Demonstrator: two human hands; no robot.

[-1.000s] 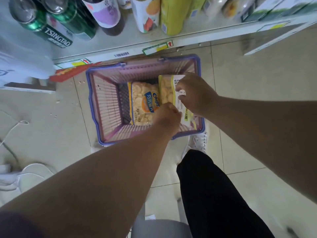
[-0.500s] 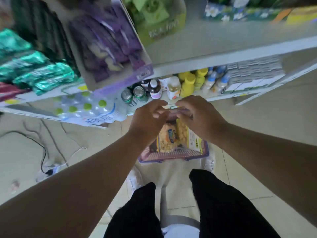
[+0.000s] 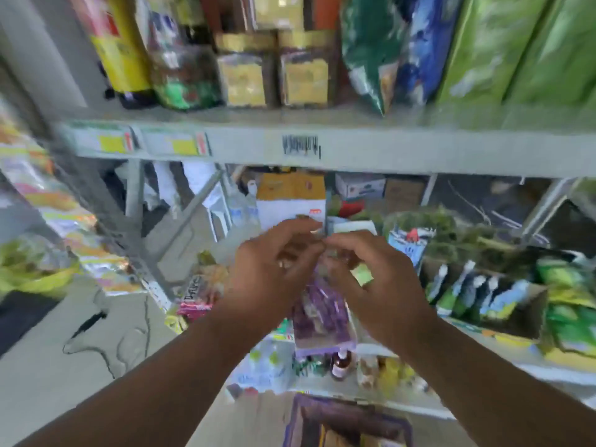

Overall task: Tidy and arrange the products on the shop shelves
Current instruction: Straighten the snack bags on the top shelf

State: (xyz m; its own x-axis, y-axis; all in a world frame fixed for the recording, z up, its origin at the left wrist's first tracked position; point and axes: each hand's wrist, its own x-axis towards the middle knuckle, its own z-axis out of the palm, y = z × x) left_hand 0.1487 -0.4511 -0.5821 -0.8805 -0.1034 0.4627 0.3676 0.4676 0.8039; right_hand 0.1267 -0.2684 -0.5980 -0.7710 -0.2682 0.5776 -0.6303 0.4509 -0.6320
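My left hand [image 3: 274, 269] and my right hand [image 3: 371, 285] are raised side by side in front of the middle shelf. Their curled fingertips meet near the middle of the view. Motion blur hides whether anything is between the fingers. Just below them an open purple box of purple packets [image 3: 322, 317] sits at the shelf's front edge. The purple shopping basket [image 3: 300, 414] stands on the floor at the bottom of the view, with yellow bags partly visible inside it.
The upper shelf edge [image 3: 354, 150] with price tags crosses the view above my hands. It carries jars [image 3: 245, 75] and green bags [image 3: 500, 50]. A carton of green and blue packets [image 3: 483, 291] stands to the right. Small bottles [image 3: 340, 366] fill the low shelf. Bare floor [image 3: 64, 366] lies to the left.
My hands have risen out of the basket to the middle shelf, and my view has swung up from the floor to the shelves. The chip bags stayed in the basket.
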